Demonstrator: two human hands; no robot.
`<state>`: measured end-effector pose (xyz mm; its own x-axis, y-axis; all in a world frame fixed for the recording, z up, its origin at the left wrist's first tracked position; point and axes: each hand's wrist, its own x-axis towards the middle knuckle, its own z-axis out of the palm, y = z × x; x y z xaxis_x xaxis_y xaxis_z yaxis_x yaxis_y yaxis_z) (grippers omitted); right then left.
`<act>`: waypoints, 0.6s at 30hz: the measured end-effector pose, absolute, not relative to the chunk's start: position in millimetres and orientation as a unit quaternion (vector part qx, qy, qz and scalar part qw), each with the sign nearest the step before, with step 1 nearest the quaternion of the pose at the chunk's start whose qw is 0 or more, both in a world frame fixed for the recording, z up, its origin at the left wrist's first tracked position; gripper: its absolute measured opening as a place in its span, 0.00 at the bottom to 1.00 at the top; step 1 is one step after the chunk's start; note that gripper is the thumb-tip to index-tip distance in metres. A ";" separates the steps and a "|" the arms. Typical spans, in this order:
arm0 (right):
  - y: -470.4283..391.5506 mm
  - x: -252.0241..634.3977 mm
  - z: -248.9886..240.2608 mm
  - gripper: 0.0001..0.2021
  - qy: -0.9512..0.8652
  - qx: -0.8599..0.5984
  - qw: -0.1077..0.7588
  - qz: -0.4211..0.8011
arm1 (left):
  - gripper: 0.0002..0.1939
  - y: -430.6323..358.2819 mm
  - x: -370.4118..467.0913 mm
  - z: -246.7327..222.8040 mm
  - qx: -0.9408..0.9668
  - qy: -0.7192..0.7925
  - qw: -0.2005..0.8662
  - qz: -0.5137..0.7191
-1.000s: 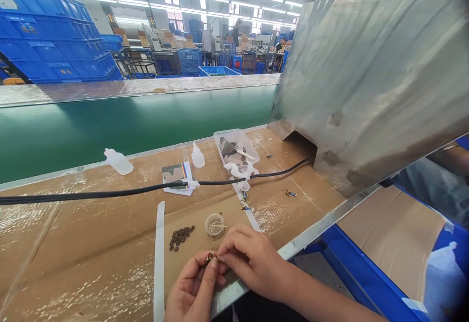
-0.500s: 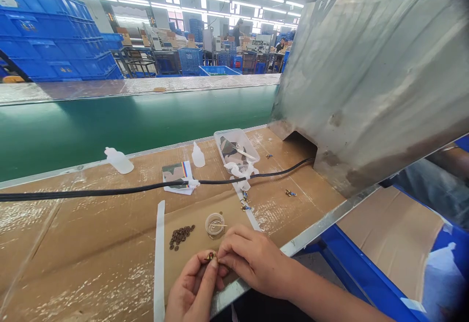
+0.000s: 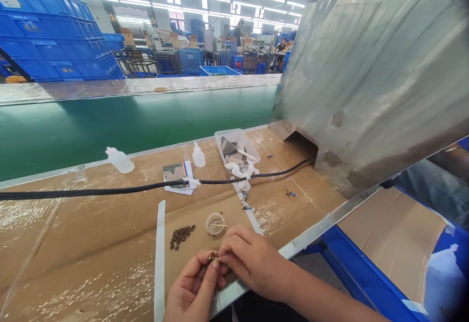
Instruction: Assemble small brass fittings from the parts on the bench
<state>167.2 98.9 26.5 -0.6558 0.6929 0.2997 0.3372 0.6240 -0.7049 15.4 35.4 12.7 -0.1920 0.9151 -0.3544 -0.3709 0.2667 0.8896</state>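
Pinching is seen in both hands, which are brought together above the near edge of the counter (image 3: pixel 91 244). A tiny red, yellow and green piece (image 3: pixel 212 256) is gripped between the thumb and fingers of the left hand (image 3: pixel 194 288). The thumb and forefinger of the right hand (image 3: pixel 256 263) are closed together at the piece's right end; what is caught between them is too small to be told.

Beyond the hands, a round cup (image 3: pixel 215 225) is set on a brown sheet (image 3: pixel 183 273), with a thin stick (image 3: pixel 221 225) laid across it. To its left, dark brown discs (image 3: pixel 182 236) are heaped loosely. The sheet is bordered on the left by a white strip (image 3: pixel 159 253). Farther right, small blue and yellow figures (image 3: pixel 291 193) are scattered on the counter.

A black cable (image 3: pixel 128 191) is stretched across a camouflage-patterned pad (image 3: pixel 174 171) and led into the opening of a metal hood (image 3: pixel 366 77). Behind the cable, two white bottles (image 3: pixel 120 161) and a clear tub (image 3: pixel 219 142) holding camouflage-patterned material are placed. A green belt (image 3: pixel 146 121) is seen past the counter, and blue crates (image 3: pixel 54 43) are stacked beyond it on the left.
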 end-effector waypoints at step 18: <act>97.0 164.6 23.9 0.03 -0.796 -0.298 0.360 0.386 | 0.14 32.7 15.4 17.9 0.326 0.555 0.557 0.525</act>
